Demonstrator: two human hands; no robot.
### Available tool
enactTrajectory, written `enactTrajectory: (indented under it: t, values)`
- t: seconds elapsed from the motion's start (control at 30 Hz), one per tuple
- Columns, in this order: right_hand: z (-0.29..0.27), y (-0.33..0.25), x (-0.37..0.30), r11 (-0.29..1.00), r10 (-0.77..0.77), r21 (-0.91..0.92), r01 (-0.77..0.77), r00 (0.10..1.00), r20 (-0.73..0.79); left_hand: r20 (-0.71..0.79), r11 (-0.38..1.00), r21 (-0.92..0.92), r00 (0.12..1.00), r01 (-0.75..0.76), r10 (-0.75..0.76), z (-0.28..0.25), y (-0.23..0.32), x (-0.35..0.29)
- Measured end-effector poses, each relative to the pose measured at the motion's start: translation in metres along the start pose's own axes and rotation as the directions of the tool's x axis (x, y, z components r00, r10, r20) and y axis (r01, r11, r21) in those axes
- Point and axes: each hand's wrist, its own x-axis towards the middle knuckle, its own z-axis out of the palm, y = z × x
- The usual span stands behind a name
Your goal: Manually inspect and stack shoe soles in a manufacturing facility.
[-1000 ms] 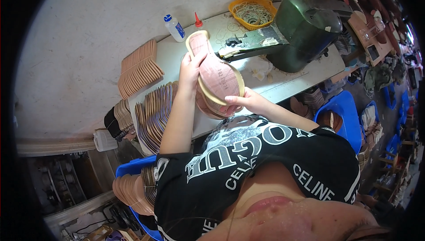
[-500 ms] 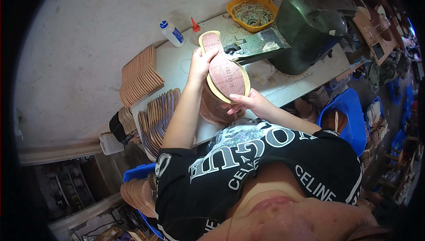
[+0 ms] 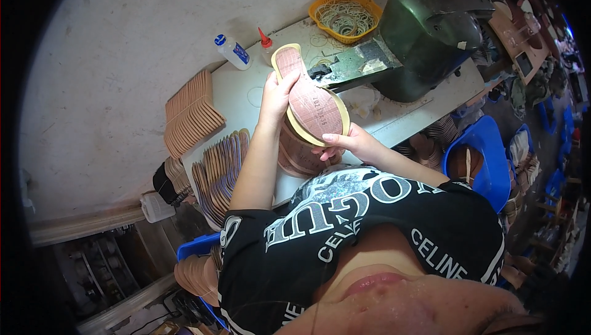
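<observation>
A shoe insole (image 3: pixel 308 101), pinkish-brown with a printed mark and a pale yellow rim, is held up between my hands above the table. My left hand (image 3: pixel 277 100) closes around its narrow waist, thumb lying over the face. The wide end is pinched by my right hand (image 3: pixel 342 142), thumb on top and fingers curled beneath. Just beyond the insole is the narrow arm (image 3: pixel 357 67) of a dark green machine; whether they touch I cannot tell. Partly hidden under my hands lie more brown insole pieces (image 3: pixel 294 153).
The machine's bulky body (image 3: pixel 425 39) stands at the back right. An orange basket (image 3: pixel 329 20) of rubber bands, a white bottle (image 3: pixel 233 52) and a red-tipped bottle (image 3: pixel 266 42) are at the back. Insole stacks (image 3: pixel 194 113) line the left; a blue bin (image 3: pixel 486 156) sits right.
The view has shifted slightly. Both hands keep the same hold on the insole, which has barely moved against the machine arm.
</observation>
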Motion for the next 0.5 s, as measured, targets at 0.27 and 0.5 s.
enactTrajectory:
  t: [0.27,0.5]
  values:
    - [-0.001,0.002,0.002,0.996,0.052,0.065,-0.053,0.999,0.002,-0.052,0.996,0.080,0.998,-0.035,0.039,0.003,-0.003,0.003]
    - [0.004,0.004,0.012,0.989,-0.116,0.086,0.123,0.990,-0.083,-0.028,0.995,0.098,0.999,0.036,-0.033,0.002,0.001,0.018]
